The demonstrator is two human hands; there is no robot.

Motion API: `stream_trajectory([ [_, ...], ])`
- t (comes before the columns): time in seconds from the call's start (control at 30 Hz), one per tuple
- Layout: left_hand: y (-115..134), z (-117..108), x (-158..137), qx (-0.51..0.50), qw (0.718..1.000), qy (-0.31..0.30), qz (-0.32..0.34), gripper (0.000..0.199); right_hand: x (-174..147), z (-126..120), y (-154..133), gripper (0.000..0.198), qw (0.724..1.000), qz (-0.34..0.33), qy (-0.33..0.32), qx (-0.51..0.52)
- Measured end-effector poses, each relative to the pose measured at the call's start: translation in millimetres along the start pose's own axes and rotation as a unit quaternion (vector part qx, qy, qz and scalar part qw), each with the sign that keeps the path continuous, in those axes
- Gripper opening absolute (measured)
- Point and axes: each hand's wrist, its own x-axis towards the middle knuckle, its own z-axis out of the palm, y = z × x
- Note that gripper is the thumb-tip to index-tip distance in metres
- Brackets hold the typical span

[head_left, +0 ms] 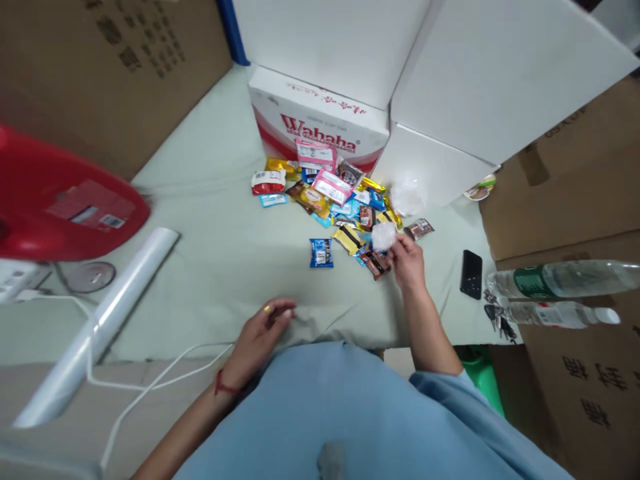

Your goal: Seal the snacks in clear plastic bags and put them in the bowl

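My right hand (407,260) is closed, thumb and fingertips pinching a small whitish, see-through packet (383,237); what is inside I cannot make out. It hangs over the near right part of a heap of wrapped snacks. Just below it lies a brown snack packet (375,264), and beside that a yellow one (347,239). Pink-and-white packets (334,187) lie on top of the heap. One blue snack packet (321,253) lies apart, nearer me. At the table's front edge, my left hand (263,331) rests with loosely curled fingers, thumb apart, holding nothing.
Behind the heap stands a white-and-red Wahaha box (320,123). More whitish plastic (407,195) lies at its right. To the right are a phone (471,274), keys (500,321) and two bottles. A clear roll (100,327), white cable and red container (70,200) occupy the left.
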Motion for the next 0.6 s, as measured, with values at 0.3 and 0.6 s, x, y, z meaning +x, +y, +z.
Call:
stream_trajectory([
  [0.3,40,45,77,-0.088,0.982,0.003,0.165,0.040,-101,53,10,0.038,0.959,0.212,-0.137,0.126],
  [0.6,32,27,80,-0.203,0.975,0.087,0.011,0.055,-91,31,9,0.041,0.945,0.241,-0.165,0.148],
])
